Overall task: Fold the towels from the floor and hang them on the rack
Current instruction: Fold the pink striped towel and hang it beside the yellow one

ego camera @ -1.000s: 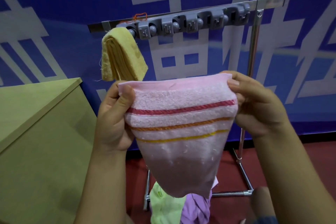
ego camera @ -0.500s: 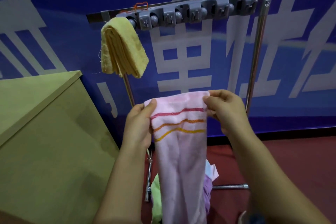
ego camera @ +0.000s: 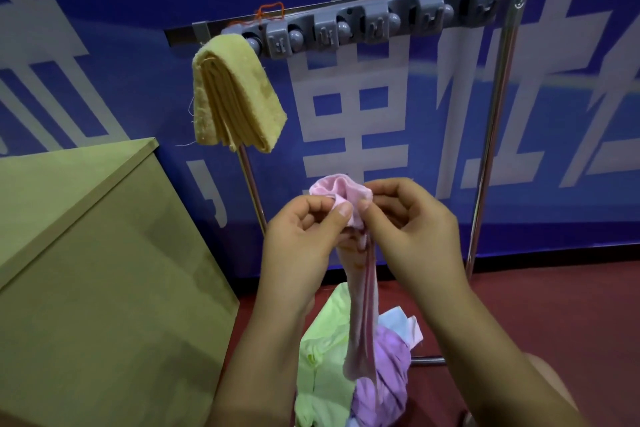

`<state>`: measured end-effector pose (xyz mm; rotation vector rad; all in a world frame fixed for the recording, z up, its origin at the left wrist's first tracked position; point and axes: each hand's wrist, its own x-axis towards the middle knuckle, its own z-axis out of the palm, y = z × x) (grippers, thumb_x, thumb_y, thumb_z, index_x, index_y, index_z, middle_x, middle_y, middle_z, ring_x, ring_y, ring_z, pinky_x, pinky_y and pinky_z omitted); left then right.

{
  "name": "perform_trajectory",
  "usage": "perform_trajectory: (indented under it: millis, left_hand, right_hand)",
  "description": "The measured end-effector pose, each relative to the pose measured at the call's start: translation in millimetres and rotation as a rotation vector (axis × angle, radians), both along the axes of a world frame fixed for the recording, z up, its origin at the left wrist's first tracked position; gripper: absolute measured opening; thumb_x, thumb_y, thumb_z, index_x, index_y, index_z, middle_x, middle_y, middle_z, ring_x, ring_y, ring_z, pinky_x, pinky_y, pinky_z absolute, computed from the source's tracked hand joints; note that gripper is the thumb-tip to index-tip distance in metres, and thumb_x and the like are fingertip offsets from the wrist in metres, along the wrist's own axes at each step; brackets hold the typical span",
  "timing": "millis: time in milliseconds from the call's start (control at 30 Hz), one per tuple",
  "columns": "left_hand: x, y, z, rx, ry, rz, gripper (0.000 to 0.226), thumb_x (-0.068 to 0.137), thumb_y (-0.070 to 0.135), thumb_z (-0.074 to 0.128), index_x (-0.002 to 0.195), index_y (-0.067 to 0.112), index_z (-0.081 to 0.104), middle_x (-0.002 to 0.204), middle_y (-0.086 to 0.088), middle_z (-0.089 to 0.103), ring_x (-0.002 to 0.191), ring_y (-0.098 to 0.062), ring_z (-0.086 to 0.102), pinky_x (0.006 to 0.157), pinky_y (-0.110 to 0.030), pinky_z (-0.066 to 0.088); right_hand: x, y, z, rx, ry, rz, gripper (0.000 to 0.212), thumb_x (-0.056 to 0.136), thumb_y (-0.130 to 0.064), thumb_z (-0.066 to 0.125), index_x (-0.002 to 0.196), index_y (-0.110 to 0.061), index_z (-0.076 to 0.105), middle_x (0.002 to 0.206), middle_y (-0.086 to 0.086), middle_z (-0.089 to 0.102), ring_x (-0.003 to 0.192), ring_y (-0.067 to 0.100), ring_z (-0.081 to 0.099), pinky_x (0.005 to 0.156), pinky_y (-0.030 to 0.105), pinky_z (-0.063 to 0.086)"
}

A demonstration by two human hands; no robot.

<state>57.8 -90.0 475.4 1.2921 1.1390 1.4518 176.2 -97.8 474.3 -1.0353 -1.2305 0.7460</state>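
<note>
Pink towel (ego camera: 360, 295) was spread flat between the hands a second ago; now its top edge is bunched together below the rack (ego camera: 374, 24). Left hand (ego camera: 301, 239) and right hand (ego camera: 412, 232) both pinch the gathered top, rest hanging narrow. Yellow towel (ego camera: 235, 97) already clipped at rack's left end. Judgement: fold closed, hanging next; pile (ego camera: 332, 350) under rack remains

One yellow towel (ego camera: 239, 94) hung, one pink towel (ego camera: 360, 288) held, one rack (ego camera: 381, 24).
</note>
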Motion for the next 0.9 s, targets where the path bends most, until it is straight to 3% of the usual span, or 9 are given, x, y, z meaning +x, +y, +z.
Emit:
perform_trajectory:
  millis: [267, 433, 767, 900]
  left_hand:
    - [2.2, -3.8, 3.3, 0.015, 0.011, -0.054, 0.008, 0.084, 0.008, 0.067, 0.091, 0.010, 0.069, 0.082, -0.007, 0.074, 0.081, -0.018, 0.072, 0.072, -0.026, 0.055]
    - [3.3, -8.7, 4.1, 0.012, -0.032, -0.087, 0.018, 0.085, 0.000, 0.064, 0.089, 0.016, 0.071, 0.081, -0.006, 0.075, 0.079, -0.018, 0.072, 0.068, -0.020, 0.054]
    - [10.6, -14.9, 8.1, 0.027, -0.018, -0.016, 0.022, 0.085, 0.001, 0.064, 0.089, 0.021, 0.072, 0.082, -0.001, 0.075, 0.080, -0.013, 0.072, 0.069, -0.019, 0.055]
    - [11.1, -18.0, 9.6, 0.047, 0.003, -0.011, 0.024, 0.086, -0.001, 0.062, 0.093, 0.020, 0.071, 0.086, 0.004, 0.075, 0.082, -0.006, 0.071, 0.068, -0.014, 0.053]
  right_hand:
    - [2.6, -3.3, -3.3, 0.061, -0.094, -0.010, 0.014, 0.085, -0.010, 0.066, 0.096, -0.018, 0.068, 0.086, -0.016, 0.068, 0.081, -0.009, 0.065, 0.062, 0.003, 0.047]
    - [5.3, -2.7, -6.4, 0.064, -0.140, -0.035, 0.015, 0.086, -0.012, 0.066, 0.097, -0.021, 0.069, 0.090, -0.014, 0.071, 0.086, -0.005, 0.066, 0.075, 0.011, 0.052]
    - [5.0, -5.9, -6.3, 0.143, -0.178, -0.038, 0.015, 0.087, -0.010, 0.064, 0.098, -0.019, 0.067, 0.085, -0.020, 0.066, 0.082, -0.012, 0.063, 0.066, 0.001, 0.046]
    - [5.8, -3.4, -9.1, 0.182, -0.271, -0.058, 0.020, 0.086, -0.014, 0.065, 0.106, -0.018, 0.067, 0.091, -0.023, 0.064, 0.093, -0.008, 0.062, 0.076, 0.003, 0.046]
